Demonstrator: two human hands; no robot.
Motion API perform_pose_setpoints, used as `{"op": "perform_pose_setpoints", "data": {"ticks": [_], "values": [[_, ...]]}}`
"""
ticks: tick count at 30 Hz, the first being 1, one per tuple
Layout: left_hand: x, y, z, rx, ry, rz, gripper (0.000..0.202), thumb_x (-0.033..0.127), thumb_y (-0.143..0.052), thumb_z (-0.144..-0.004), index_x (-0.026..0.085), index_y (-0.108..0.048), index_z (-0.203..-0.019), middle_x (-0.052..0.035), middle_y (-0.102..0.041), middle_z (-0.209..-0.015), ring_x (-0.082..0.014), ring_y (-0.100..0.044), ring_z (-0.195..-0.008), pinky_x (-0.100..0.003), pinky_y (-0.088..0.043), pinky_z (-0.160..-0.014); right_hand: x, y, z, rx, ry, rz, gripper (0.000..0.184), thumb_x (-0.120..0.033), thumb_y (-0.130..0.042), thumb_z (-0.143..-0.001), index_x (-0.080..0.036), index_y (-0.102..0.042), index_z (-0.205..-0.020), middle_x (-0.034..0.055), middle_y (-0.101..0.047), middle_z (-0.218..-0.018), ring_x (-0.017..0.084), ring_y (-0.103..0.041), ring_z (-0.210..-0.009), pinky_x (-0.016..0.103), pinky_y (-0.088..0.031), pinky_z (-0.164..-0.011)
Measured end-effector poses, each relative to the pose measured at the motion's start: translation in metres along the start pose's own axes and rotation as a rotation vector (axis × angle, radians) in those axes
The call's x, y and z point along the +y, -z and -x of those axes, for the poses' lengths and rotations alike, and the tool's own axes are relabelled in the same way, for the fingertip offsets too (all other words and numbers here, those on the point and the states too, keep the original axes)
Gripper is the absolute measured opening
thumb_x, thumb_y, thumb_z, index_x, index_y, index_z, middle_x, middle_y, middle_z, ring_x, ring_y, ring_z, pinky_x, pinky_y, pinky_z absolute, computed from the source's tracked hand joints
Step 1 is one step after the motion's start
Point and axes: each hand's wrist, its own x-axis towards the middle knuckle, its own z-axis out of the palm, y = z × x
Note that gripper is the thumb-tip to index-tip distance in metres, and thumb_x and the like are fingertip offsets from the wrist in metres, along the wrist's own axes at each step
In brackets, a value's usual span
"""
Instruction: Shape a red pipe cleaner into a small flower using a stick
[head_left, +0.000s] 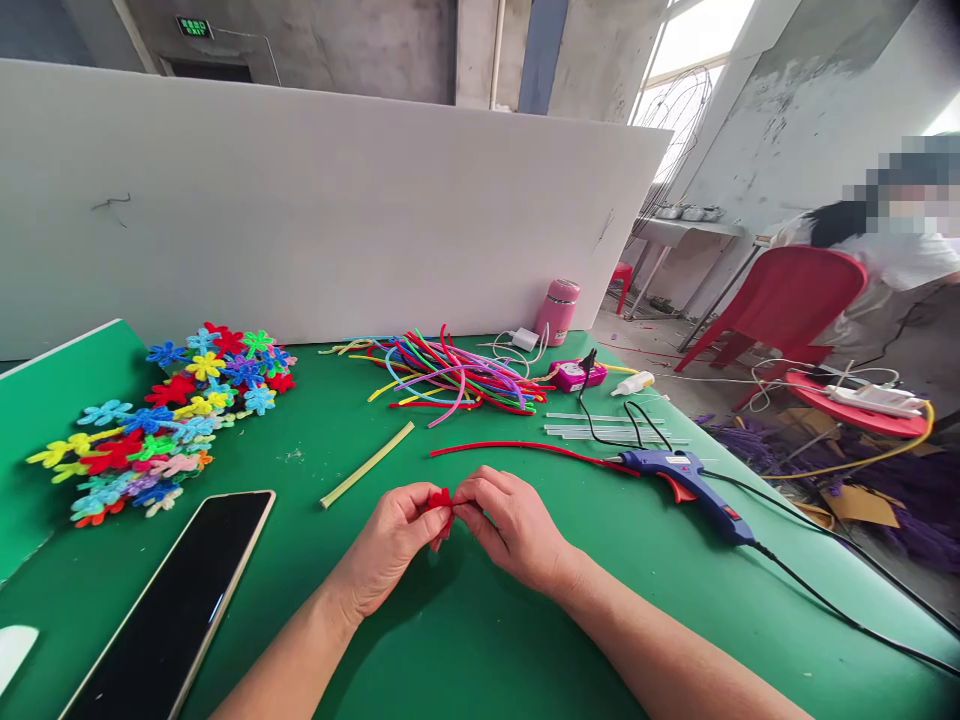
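Note:
My left hand (394, 545) and my right hand (510, 525) meet low over the green table (450, 640), both pinched on a small folded red pipe cleaner piece (441, 500) between the fingertips. A long red pipe cleaner (525, 449) lies just beyond the hands, running right toward the blue glue gun (686, 480). A loose bundle of coloured pipe cleaners (450, 375) rests farther back. A heap of finished pipe cleaner flowers (172, 415) in several colours lies at the left.
A phone (172, 605) lies face up at the front left. A pale green stick (367, 465), clear glue sticks (607, 428), a pink bottle (556, 312), a glue bottle (634, 383) and a white partition board (300, 210) surround the work area. A seated person (885, 250) is at far right.

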Motion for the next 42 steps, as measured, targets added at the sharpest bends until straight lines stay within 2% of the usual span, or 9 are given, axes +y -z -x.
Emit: {"op": "perform_pose_setpoints", "data": {"ticks": [10, 15, 20, 25, 31, 35, 37, 39, 42], "values": [[0.000, -0.002, 0.000, 0.031, -0.026, -0.162, 0.024, 0.037, -0.057, -0.071, 0.016, -0.051, -0.060, 0.0039, -0.040, -0.056, -0.0097, -0.033, -0.054, -0.022, -0.026, -0.050, 0.000, 0.003, -0.002, -0.045, 0.009, 0.102, 0.020, -0.024, -0.034, -0.089, -0.018, -0.052, -0.080, 0.0048, -0.057, -0.071, 0.014, -0.050, -0.062, 0.025, -0.038, -0.057], [0.004, -0.004, 0.001, 0.061, -0.120, -0.351, 0.017, 0.028, -0.054, -0.072, 0.017, -0.053, -0.059, 0.0042, -0.039, -0.054, -0.0096, -0.031, -0.052, -0.022, -0.026, -0.048, -0.001, 0.005, -0.002, -0.087, -0.034, 0.058, 0.017, -0.020, -0.036, -0.085, -0.018, -0.050, -0.077, 0.0037, -0.054, -0.068, 0.013, -0.046, -0.058, 0.024, -0.036, -0.053], [0.004, -0.008, 0.001, 0.139, -0.292, -0.573, 0.014, 0.015, -0.052, -0.069, 0.019, -0.054, -0.055, 0.0021, -0.045, -0.056, -0.0119, -0.038, -0.053, -0.023, -0.030, -0.051, -0.004, 0.008, -0.003, -0.148, -0.173, -0.101, 0.011, -0.015, -0.040, -0.081, -0.018, -0.048, -0.074, 0.0005, -0.049, -0.068, 0.011, -0.042, -0.057, 0.021, -0.034, -0.052], [-0.012, -0.002, -0.002, 0.114, -0.553, -0.861, 0.017, 0.008, -0.047, -0.070, 0.021, -0.057, -0.065, -0.0022, -0.052, -0.063, -0.0172, -0.046, -0.062, -0.028, -0.034, -0.061, -0.004, 0.010, -0.005, -0.241, -0.357, -0.299, 0.013, -0.011, -0.041, -0.076, -0.018, -0.044, -0.065, -0.0040, -0.042, -0.058, 0.008, -0.035, -0.053, 0.018, -0.029, -0.047], [-0.017, -0.004, 0.000, 0.088, -0.884, -1.341, 0.021, 0.003, -0.040, -0.075, 0.018, -0.054, -0.070, -0.0022, -0.051, -0.064, -0.0169, -0.043, -0.061, -0.030, -0.036, -0.063, 0.005, 0.010, -0.003, -0.397, -0.652, -0.646, 0.012, -0.017, -0.040, -0.074, -0.017, -0.043, -0.062, -0.0053, -0.039, -0.051, 0.007, -0.032, -0.047, 0.018, -0.025, -0.043], [-0.013, -0.010, 0.002, 0.141, -1.019, -1.511, 0.020, 0.003, -0.039, -0.076, 0.016, -0.053, -0.071, -0.0015, -0.051, -0.062, -0.0158, -0.043, -0.059, -0.031, -0.039, -0.063, 0.011, 0.005, -0.002, -0.403, -0.783, -0.912, 0.011, -0.021, -0.043, -0.071, -0.016, -0.043, -0.061, -0.0065, -0.033, -0.051, 0.005, -0.027, -0.045, 0.018, -0.022, -0.042], [-0.015, -0.011, 0.001, 0.159, -1.013, -1.491, 0.020, 0.003, -0.038, -0.076, 0.016, -0.053, -0.071, -0.0017, -0.052, -0.062, -0.0159, -0.045, -0.060, -0.032, -0.040, -0.064, 0.010, 0.003, -0.002, -0.374, -0.796, -0.929, 0.012, -0.022, -0.044, -0.071, -0.016, -0.043, -0.060, -0.0069, -0.031, -0.050, 0.005, -0.026, -0.045, 0.019, -0.021, -0.042], [-0.017, -0.010, -0.001, 0.182, -0.940, -1.391, 0.021, 0.003, -0.037, -0.075, 0.016, -0.052, -0.069, -0.0020, -0.052, -0.062, -0.0160, -0.046, -0.061, -0.031, -0.040, -0.062, 0.007, 0.002, -0.003, -0.336, -0.769, -0.834, 0.011, -0.022, -0.045, -0.071, -0.016, -0.044, -0.062, -0.0064, -0.034, -0.049, 0.006, -0.030, -0.045, 0.019, -0.022, -0.042], [-0.018, -0.009, -0.003, 0.208, -0.689, -1.072, 0.017, 0.009, -0.038, -0.075, 0.017, -0.051, -0.066, -0.0012, -0.050, -0.062, -0.0145, -0.045, -0.059, -0.028, -0.039, -0.058, 0.002, 0.002, -0.003, -0.262, -0.664, -0.705, 0.010, -0.022, -0.045, -0.075, -0.015, -0.048, -0.068, -0.0042, -0.043, -0.055, 0.007, -0.037, -0.050, 0.020, -0.028, -0.046]]}}
